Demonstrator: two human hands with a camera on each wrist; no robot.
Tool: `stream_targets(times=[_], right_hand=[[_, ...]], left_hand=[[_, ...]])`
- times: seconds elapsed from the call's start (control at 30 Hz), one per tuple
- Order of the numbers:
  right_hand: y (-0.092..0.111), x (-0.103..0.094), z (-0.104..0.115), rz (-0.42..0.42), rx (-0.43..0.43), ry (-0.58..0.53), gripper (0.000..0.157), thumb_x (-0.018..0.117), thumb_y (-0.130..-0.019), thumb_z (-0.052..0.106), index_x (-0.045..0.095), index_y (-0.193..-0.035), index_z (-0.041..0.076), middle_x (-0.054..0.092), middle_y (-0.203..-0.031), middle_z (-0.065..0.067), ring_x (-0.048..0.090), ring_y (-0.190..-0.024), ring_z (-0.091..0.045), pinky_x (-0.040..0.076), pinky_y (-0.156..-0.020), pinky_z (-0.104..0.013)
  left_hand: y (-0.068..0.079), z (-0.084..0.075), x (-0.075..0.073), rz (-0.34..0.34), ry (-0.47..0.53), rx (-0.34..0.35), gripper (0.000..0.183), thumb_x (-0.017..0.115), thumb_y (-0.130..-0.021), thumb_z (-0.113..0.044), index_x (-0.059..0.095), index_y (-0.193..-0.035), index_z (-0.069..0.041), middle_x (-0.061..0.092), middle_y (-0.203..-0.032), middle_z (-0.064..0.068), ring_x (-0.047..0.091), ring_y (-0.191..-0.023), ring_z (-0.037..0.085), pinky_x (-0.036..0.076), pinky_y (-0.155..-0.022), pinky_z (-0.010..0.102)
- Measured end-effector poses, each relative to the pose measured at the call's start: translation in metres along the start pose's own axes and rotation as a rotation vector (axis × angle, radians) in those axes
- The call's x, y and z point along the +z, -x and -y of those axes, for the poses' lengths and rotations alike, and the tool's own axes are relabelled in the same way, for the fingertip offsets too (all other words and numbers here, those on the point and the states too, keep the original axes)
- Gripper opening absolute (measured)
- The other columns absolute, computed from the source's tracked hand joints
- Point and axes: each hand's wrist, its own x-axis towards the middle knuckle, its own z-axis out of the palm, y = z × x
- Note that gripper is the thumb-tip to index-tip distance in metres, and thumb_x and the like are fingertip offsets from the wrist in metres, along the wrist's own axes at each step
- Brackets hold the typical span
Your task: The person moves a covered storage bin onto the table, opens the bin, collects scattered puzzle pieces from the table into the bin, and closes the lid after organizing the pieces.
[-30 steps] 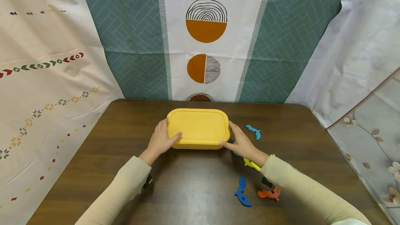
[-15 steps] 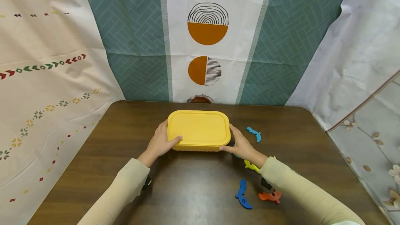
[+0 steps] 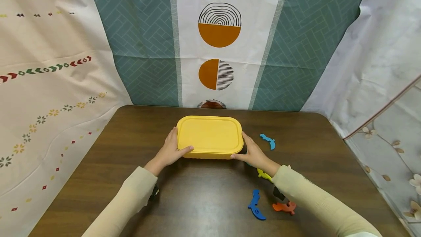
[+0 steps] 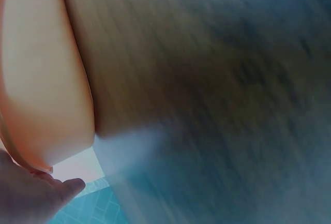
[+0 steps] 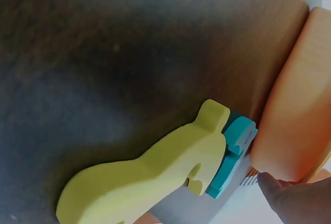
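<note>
A yellow lidded box [image 3: 210, 134] lies on the brown table toward the far side, its lid on. My left hand [image 3: 169, 150] grips its left end, with the thumb over the front left rim. At the opposite end my right hand [image 3: 254, 153] holds the box, its thumb at the front right corner and its fingers along the side. The left wrist view shows the box wall [image 4: 41, 79] above the left thumb. Beneath my right wrist lie a yellow animal-shaped piece [image 5: 160, 167] and a teal piece [image 5: 232, 154], which the right hand mostly hides in the head view.
Right of the box is a light blue curved piece [image 3: 268, 140]. Nearer the front lie a dark blue piece [image 3: 254, 206] and an orange one [image 3: 283, 207], partly behind the right wrist's camera. Patterned cloth [image 3: 218, 83] hangs behind the table [image 3: 138, 131] and at both sides.
The head view has shifted slightly. Both hands stay at the ends of the yellow box, and the box and loose pieces keep their places.
</note>
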Motion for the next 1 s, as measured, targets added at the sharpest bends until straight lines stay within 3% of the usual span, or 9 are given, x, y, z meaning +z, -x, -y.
stream_targets(times=[0.43,0.7,1.0], right_hand=[[-0.001,0.003,-0.001,-0.003,0.011,-0.011,0.111,0.074,-0.079,0.047,0.007,-0.151,-0.004,0.012,-0.156,-0.025,0.018,-0.142,-0.042,0.026,-0.110,-0.057],[-0.002,0.004,-0.002,-0.011,0.017,-0.015,0.112,0.075,-0.077,0.048,0.008,-0.150,-0.005,0.013,-0.156,-0.025,0.019,-0.142,-0.042,0.027,-0.109,-0.057],[-0.001,0.003,-0.001,-0.029,0.013,-0.020,0.111,0.076,-0.077,0.045,0.010,-0.151,-0.004,0.015,-0.156,-0.023,0.026,-0.140,-0.041,0.032,-0.108,-0.055]], left_hand=[[-0.001,0.010,0.002,0.028,0.075,0.027,0.128,0.080,-0.070,-0.048,-0.006,-0.150,0.003,-0.003,-0.156,0.026,0.004,-0.143,0.043,0.020,-0.110,0.063],[-0.002,0.013,0.003,0.030,0.177,0.022,0.130,0.084,-0.068,-0.042,-0.006,-0.150,0.004,-0.005,-0.156,0.027,0.003,-0.143,0.043,0.017,-0.111,0.062],[-0.006,0.016,0.003,-0.013,0.216,0.070,0.130,0.088,-0.063,-0.041,0.002,-0.150,0.003,0.005,-0.156,0.026,0.011,-0.143,0.042,0.017,-0.113,0.059]])
